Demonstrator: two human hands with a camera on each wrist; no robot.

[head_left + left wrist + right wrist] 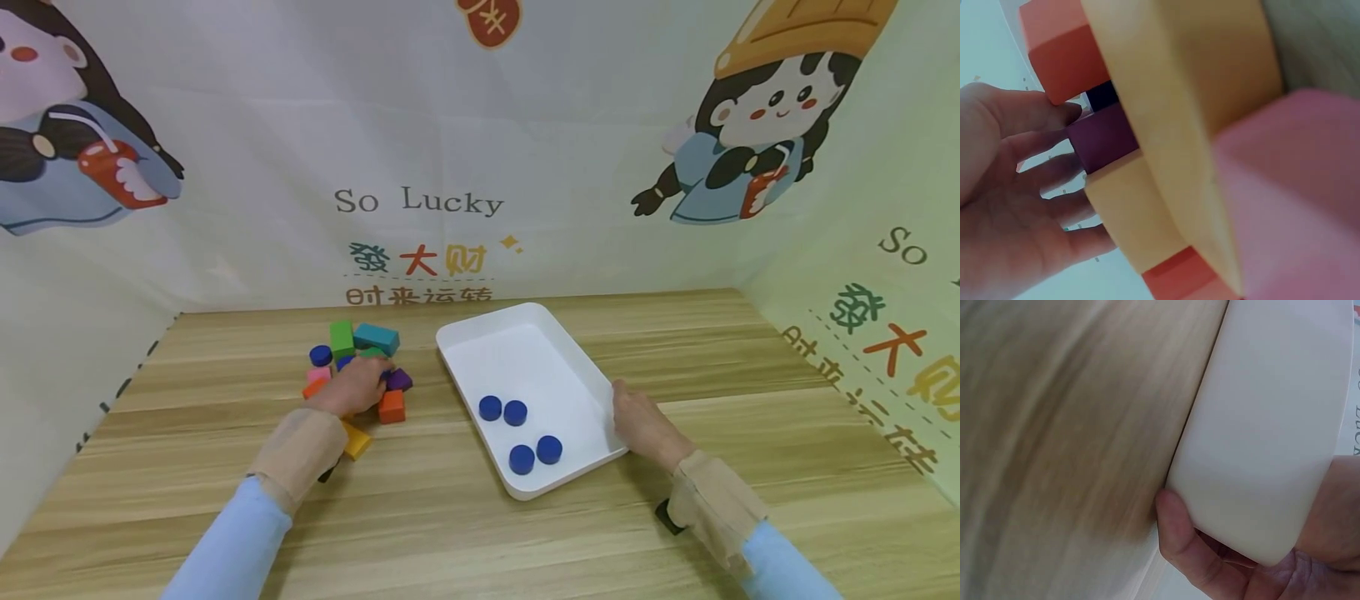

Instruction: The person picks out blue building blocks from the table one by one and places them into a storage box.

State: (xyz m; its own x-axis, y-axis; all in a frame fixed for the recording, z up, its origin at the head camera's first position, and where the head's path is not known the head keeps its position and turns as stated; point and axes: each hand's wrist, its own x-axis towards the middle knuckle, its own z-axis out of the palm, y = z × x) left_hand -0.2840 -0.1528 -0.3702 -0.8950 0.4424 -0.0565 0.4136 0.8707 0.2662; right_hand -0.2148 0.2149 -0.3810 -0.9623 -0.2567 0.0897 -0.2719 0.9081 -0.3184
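Note:
My left hand (pixel 358 387) reaches into a pile of coloured blocks on the left. In the left wrist view, its thumb and fairly straight fingers lie beside a purple block (pixel 1105 137) and a dark blue piece (pixel 1102 95); the fingertips are partly hidden. An orange block (pixel 392 407) and a purple block (pixel 399 380) are close to that hand. My right hand (pixel 647 423) grips the right side of a white tray (pixel 536 358), fingers curled at its lower edge in the right wrist view. Several blue discs (pixel 515 412) lie towards the tray's near end.
Behind the left hand sit a green block (pixel 342 339), a teal block (pixel 377 337) and another blue disc (pixel 320 356). A yellow block (pixel 356 440) lies near the left wrist. A printed cloth (pixel 570 167) stands behind the wooden table (pixel 450 550).

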